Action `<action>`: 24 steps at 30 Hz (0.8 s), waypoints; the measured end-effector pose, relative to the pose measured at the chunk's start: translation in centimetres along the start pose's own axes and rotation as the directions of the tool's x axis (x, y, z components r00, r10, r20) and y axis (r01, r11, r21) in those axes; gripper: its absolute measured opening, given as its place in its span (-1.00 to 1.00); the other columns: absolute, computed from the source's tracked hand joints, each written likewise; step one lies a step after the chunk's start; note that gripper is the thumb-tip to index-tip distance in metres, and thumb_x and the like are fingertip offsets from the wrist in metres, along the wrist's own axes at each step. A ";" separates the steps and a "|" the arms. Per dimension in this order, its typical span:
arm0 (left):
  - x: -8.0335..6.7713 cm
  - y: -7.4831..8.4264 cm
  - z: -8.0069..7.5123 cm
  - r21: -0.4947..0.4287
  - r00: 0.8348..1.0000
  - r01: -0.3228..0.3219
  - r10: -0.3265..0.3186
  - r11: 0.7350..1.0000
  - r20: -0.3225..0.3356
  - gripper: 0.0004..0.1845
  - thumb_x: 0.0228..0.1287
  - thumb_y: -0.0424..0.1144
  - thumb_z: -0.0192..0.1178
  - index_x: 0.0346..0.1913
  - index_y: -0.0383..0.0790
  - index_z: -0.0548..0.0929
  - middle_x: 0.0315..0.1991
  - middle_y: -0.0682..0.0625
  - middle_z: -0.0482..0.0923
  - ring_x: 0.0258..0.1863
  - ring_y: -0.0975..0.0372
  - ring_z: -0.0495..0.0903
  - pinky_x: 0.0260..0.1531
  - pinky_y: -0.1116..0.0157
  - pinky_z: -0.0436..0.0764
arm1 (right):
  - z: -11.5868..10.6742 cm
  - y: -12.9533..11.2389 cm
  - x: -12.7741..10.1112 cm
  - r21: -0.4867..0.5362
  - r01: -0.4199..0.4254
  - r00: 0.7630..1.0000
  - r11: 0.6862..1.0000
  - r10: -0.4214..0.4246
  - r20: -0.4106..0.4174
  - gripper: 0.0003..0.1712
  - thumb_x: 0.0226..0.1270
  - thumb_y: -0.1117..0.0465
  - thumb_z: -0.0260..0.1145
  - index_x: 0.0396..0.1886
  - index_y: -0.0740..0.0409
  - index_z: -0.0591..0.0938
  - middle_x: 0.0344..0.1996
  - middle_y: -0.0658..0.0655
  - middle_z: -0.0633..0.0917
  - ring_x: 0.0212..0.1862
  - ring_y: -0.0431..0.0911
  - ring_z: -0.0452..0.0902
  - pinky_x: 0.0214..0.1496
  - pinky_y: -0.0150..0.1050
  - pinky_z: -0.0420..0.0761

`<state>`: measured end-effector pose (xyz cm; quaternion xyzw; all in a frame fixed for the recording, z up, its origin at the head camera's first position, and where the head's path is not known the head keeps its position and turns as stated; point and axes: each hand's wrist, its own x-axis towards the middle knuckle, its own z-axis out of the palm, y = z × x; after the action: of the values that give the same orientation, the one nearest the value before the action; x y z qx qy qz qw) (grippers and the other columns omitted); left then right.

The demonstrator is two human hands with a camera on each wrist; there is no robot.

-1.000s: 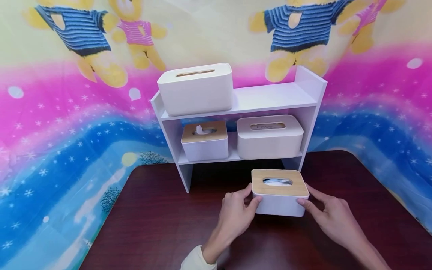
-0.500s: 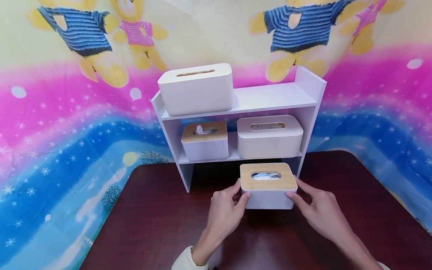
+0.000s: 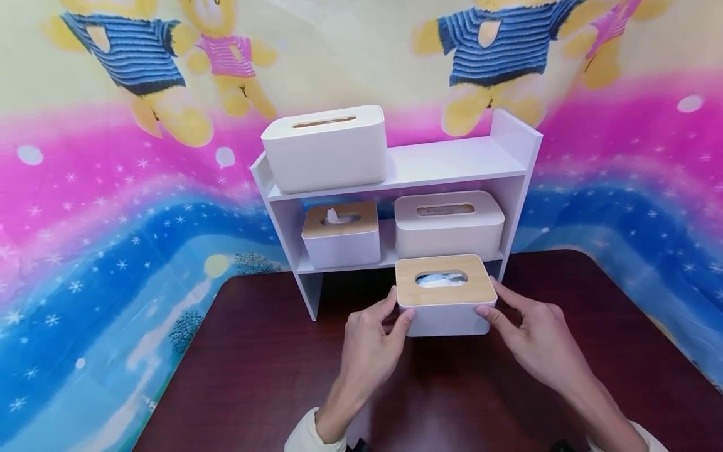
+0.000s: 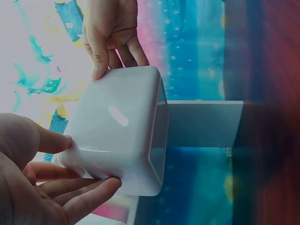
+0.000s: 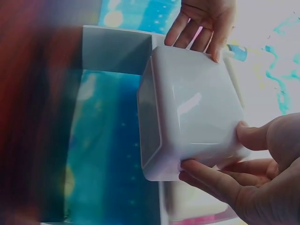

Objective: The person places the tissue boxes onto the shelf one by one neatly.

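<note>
A small white tissue box with a wooden lid (image 3: pixel 443 295) is held between both hands, raised off the dark table (image 3: pixel 254 376) just in front of the white shelf unit (image 3: pixel 452 164). My left hand (image 3: pixel 380 326) grips its left side with thumb and curled fingers. My right hand (image 3: pixel 511 317) grips its right side the same way. The left wrist view shows the box's glossy white underside (image 4: pixel 119 140) with my left hand (image 4: pixel 42 187) below and the right hand (image 4: pixel 112 33) above. In the right wrist view the box (image 5: pixel 192 112) sits between my right hand (image 5: pixel 248 173) and left hand (image 5: pixel 201 23).
A large white tissue box (image 3: pixel 324 150) stands on the left of the top shelf; the right of that shelf is bare. On the lower shelf sit a small wooden-lidded box (image 3: pixel 341 235) and a large white box (image 3: pixel 449 223). A colourful bear-print cloth hangs behind.
Both hands have carried the small box away from me, up and slightly left, from the table toward the front of the lower shelf.
</note>
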<state>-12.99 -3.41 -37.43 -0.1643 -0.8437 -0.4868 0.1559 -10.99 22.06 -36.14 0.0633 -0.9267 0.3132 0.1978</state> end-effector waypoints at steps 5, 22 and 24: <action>0.6 1.0 -0.6 -0.011 1.000 -0.004 0.004 1.000 -0.027 -0.42 0.51 -0.18 0.39 0.49 -0.23 0.54 0.37 -0.11 0.64 0.13 0.20 0.79 -0.08 0.34 0.81 | -0.9 -0.9 0.6 -0.001 0.004 1.000 1.000 -0.004 0.015 -0.23 0.57 -0.09 0.39 0.61 0.14 0.45 -0.79 -0.07 0.44 -0.74 -0.21 0.17 -0.67 -0.28 0.29; 3.0 4.5 -3.4 -0.052 0.992 -0.098 0.094 0.994 -0.086 -0.42 0.50 -0.19 0.39 0.50 -0.20 0.53 0.32 -0.11 0.68 0.17 0.25 0.75 -0.03 0.29 0.80 | -4.5 -4.1 2.9 -0.033 0.045 0.996 0.998 -0.047 -0.075 -0.26 0.53 -0.01 0.45 0.58 0.12 0.49 -0.68 0.02 0.54 -0.62 -0.13 0.32 -0.67 -0.29 0.28; 3.4 4.9 -3.8 -0.033 0.990 -0.115 0.111 0.993 -0.092 -0.42 0.50 -0.17 0.40 0.49 -0.20 0.54 0.31 -0.11 0.68 0.17 0.24 0.75 -0.03 0.27 0.80 | -4.9 -4.3 3.1 -0.033 0.054 0.995 0.998 -0.057 -0.083 -0.27 0.52 0.01 0.46 0.57 0.14 0.49 -0.66 0.05 0.57 -0.53 -0.07 0.48 -0.65 -0.29 0.28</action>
<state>-13.58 -3.95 -30.41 -0.1929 -0.8157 -0.5001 0.2178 -11.22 21.63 -28.91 0.0728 -0.9201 0.2957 0.2462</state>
